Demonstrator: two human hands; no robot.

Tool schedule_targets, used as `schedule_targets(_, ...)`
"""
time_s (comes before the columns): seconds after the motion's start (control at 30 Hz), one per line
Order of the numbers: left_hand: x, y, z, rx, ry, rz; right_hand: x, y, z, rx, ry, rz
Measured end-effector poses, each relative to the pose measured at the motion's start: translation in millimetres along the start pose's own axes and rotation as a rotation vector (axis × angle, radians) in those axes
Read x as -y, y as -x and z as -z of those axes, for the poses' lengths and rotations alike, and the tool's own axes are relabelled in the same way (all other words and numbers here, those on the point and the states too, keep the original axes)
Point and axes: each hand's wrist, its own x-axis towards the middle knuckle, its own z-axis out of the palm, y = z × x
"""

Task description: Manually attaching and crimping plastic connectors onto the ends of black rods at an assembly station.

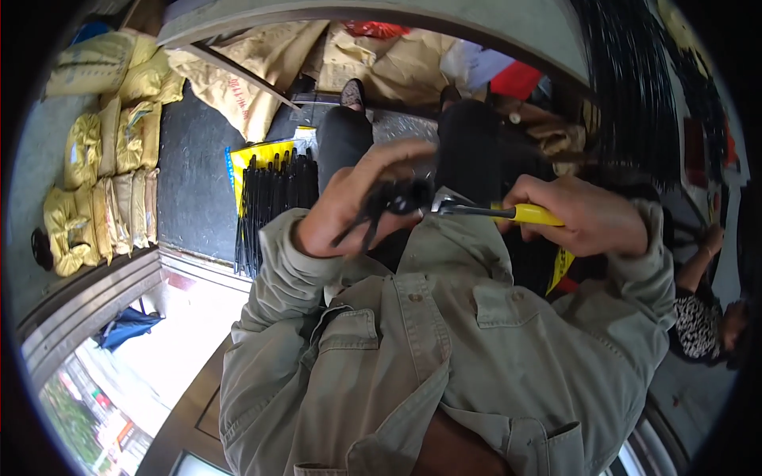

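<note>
My left hand (pixel 353 194), blurred by motion, is closed around a bunch of thin black strips (pixel 381 210) in front of my chest. Their loose ends hang toward me. From the other side my right hand (pixel 575 214) grips yellow-handled pliers (pixel 484 211). The metal jaws point left and meet the black bunch at its right end. Whether the jaws are closed on a strip I cannot tell. Left of my leg, a bundle of long black rods (pixel 274 202) lies partly over a yellow bag (pixel 258 155).
Tan wrapped packages (pixel 111 210) are stacked at the far left. Brown sacks (pixel 258 67) lie beyond my feet, under a curved bar (pixel 381 14). Many black strands (pixel 635 95) hang at the far right. Another person (pixel 702 317) sits at the right edge.
</note>
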Motion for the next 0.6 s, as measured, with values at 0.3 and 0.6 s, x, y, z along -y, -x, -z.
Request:
schedule_targets(0.3,-2.5,-1.8,2.7,0.273,-0.062,-0.070,7.7,9.6,-34.0,-0.169,0.045,0.166)
schedule_targets(0.6,7.9,0.7,11.0,0.433,0.190,-0.059,-11.4,14.8,-18.5,0.692,-1.324,-0.406)
